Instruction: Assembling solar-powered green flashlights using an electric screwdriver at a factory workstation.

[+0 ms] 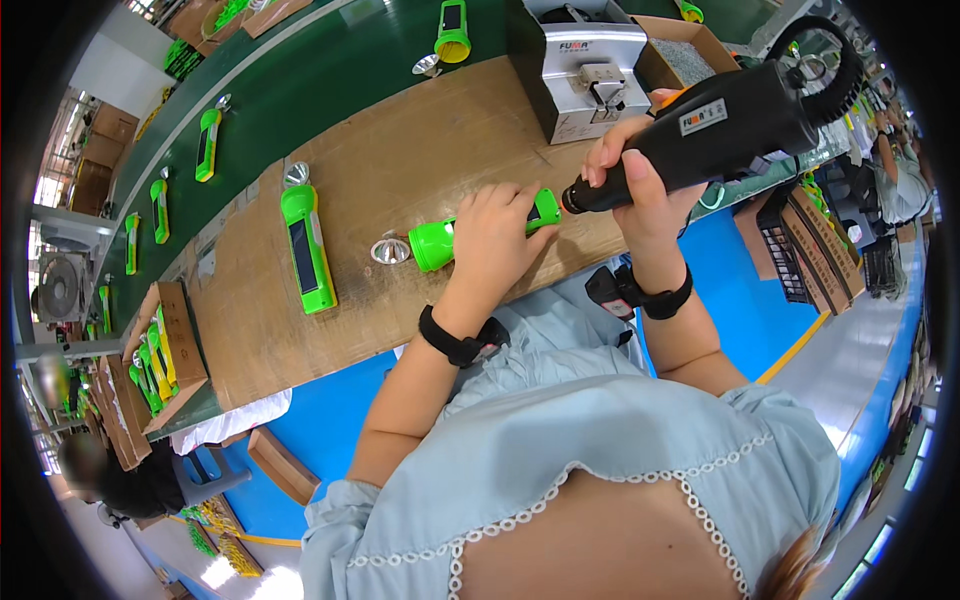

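Note:
My left hand (pixel 492 240) is closed over the middle of a green flashlight (pixel 432 247) lying on the cardboard. A silver reflector cup (pixel 390 250) rests by the flashlight's wide end. My right hand (pixel 642 195) grips a black electric screwdriver (pixel 715 130), tilted with its nose down to the left. That nose is close to the flashlight's narrow end; whether they touch I cannot tell. Farther left lies a second green flashlight (pixel 308 250) with a dark panel, its own reflector (pixel 297 174) at its far end.
A grey metal dispenser (pixel 590 85) stands beyond my right hand, beside a cardboard box of small metal parts (pixel 682 60). More green flashlights (pixel 207 145) line the green belt (pixel 350 75). At the left corner, a carton (pixel 180 345) holds several flashlights.

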Tool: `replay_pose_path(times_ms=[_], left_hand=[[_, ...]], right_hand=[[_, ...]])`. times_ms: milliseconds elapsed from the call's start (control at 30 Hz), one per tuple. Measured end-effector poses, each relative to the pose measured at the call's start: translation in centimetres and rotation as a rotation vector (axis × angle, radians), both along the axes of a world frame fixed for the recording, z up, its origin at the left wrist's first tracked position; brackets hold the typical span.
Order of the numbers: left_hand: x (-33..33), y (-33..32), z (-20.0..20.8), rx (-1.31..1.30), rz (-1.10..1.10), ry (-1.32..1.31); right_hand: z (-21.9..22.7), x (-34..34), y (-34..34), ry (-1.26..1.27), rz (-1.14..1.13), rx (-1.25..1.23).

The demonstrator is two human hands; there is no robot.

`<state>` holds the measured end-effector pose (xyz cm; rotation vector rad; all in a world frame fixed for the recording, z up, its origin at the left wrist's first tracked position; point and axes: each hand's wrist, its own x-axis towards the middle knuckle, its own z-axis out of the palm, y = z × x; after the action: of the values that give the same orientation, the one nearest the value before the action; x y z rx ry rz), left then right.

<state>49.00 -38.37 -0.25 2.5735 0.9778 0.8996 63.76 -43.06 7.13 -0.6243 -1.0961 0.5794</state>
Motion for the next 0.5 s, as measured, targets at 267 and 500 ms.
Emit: replay_pose_path(times_ms=[267,500], left_hand=[[-0.2,0.2,0.4,-0.018,-0.023,0.048],[0.1,0.0,-0.2,-0.006,0.003,0.023]], right_hand=[[-0.5,-0.5,0.2,-0.023,-0.005,-0.026],[-1.4,-0.6,0.2,0.011,0.026,0.001]])
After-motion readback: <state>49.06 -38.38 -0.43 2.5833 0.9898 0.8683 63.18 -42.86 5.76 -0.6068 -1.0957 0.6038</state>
